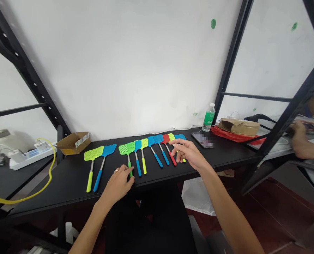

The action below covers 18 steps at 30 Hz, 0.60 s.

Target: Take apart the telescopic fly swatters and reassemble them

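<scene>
Several fly swatters lie in a row on the black table. My left hand [121, 180] is at the handle of the green fly swatter [127, 148], its index finger across the handle and its thumb apart, not wrapped round it. A blue fly swatter [138, 168] and a yellow-green one [144, 165] lie just to its right. My right hand [186, 154] hovers with loosely bent, parted fingers over the right end of the row, beside the red fly swatter [172, 157]. It partly hides a yellow-green swatter [171, 137] and a blue one [180, 137].
Two more swatters, yellow-green [89, 181] and blue [98, 180], lie at left. Behind them stands a cardboard box [73, 143]. A phone [202, 139], a water bottle [209, 118] and a brown package [239, 127] are at right. A yellow cable [50, 173] loops at left. Another person's arm [301, 139] shows far right.
</scene>
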{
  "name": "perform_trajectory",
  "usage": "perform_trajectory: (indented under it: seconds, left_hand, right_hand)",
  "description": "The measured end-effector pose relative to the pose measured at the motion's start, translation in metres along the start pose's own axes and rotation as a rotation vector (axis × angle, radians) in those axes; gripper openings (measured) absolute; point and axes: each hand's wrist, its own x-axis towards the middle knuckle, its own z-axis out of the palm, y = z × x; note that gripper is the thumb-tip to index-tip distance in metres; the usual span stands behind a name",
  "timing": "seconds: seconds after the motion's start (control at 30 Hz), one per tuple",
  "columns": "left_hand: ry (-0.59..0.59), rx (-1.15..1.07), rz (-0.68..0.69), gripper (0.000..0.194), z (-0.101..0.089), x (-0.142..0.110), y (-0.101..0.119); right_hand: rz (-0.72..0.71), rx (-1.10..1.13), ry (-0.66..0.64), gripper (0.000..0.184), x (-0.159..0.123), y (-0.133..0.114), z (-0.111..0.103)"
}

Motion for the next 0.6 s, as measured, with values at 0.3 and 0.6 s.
perform_trajectory:
  seconds: [0.3, 0.6]
  left_hand:
    - [0.118, 0.086, -0.172, 0.054, -0.027, 0.0, -0.036]
    - [0.009, 0.252, -0.476, 0.056, -0.038, -0.014, -0.082]
  right_hand:
    - [0.003, 0.002, -0.001, 0.033, 0.001, 0.001, -0.002]
    - [0.015, -0.014, -0.001, 0.03, 0.001, 0.0, 0.002]
